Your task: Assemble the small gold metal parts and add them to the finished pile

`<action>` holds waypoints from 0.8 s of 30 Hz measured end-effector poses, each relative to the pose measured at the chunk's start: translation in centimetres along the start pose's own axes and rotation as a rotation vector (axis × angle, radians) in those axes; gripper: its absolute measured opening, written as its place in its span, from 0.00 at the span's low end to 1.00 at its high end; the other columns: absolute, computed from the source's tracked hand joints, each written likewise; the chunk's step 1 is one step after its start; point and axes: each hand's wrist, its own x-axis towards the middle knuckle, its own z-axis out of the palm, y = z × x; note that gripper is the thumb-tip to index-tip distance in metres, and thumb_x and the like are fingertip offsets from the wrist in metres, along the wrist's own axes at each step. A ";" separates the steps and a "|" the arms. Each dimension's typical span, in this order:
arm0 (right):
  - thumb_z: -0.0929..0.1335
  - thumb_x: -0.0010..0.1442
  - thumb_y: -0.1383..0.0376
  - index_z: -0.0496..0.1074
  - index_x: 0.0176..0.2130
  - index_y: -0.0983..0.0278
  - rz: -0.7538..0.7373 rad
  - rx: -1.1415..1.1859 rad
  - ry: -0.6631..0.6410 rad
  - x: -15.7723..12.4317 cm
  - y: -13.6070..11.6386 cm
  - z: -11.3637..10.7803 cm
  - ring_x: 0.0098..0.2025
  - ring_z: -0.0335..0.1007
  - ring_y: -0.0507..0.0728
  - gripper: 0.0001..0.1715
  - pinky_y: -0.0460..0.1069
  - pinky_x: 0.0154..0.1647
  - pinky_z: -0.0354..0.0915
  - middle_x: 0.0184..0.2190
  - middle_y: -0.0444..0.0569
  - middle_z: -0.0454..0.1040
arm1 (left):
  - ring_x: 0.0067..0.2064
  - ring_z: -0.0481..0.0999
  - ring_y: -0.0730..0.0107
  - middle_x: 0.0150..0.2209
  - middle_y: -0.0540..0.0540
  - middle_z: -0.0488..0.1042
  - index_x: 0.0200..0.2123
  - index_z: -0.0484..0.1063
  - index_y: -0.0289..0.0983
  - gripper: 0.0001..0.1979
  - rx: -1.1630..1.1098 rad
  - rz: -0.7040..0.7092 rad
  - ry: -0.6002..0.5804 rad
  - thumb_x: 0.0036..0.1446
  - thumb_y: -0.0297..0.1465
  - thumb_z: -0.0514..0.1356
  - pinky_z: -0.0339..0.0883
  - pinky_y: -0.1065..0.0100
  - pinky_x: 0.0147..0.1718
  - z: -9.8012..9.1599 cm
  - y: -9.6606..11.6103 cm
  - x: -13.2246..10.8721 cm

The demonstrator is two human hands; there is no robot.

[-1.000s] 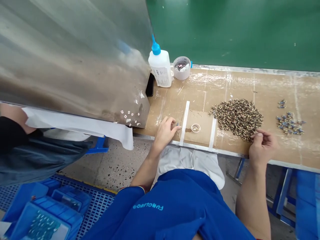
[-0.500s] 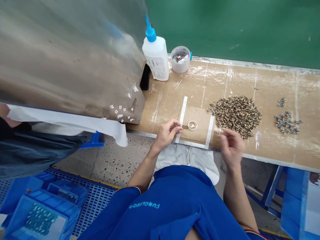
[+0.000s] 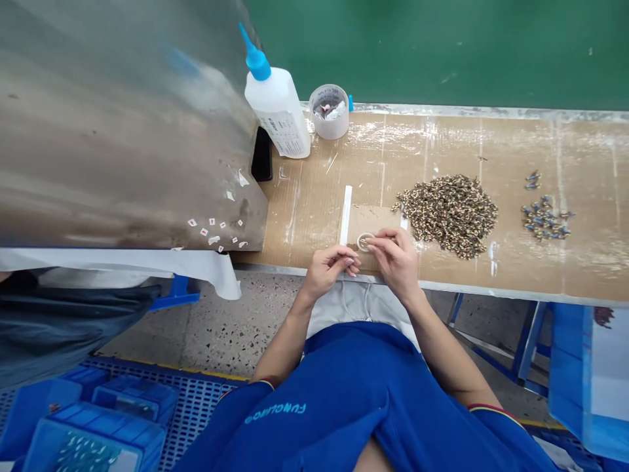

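My left hand [image 3: 328, 269] is at the front edge of the bench, thumb and fingers pinched together; whatever is between them is too small to see. My right hand [image 3: 397, 263] reaches over a cardboard pad [image 3: 372, 217], its thumb and forefinger closed at the right side of a small white ring [image 3: 364, 242]. I cannot make out what these fingertips hold. The ring lies on the pad, just beyond the left fingertips. White tape strips [image 3: 346, 213] run along the pad's sides. Right of it lies a heap of small brass-coloured metal parts [image 3: 449, 213].
A smaller group of blue-and-brass parts [image 3: 545, 219] lies farther right. At the back left stand a white squeeze bottle [image 3: 280, 115], a tape roll [image 3: 330, 124] holding scraps, and a black phone-like object [image 3: 262, 156]. A metal cabinet [image 3: 122, 131] bounds the left, with another person's clothing below it.
My right hand has moved left from beside the heap to the white ring, fingers now pinched there. My left hand stays near the pad, still pinched. The view has shifted slightly right.
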 end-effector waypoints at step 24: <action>0.67 0.67 0.49 0.74 0.37 0.61 0.348 0.399 0.146 -0.6 -0.7 -1.8 0.28 0.74 0.53 0.18 0.49 0.29 0.72 0.30 0.47 0.79 | 0.32 0.83 0.69 0.35 0.41 0.83 0.37 0.70 0.36 0.16 0.216 0.030 -0.062 0.67 0.44 0.57 0.80 0.69 0.32 1.1 0.5 0.0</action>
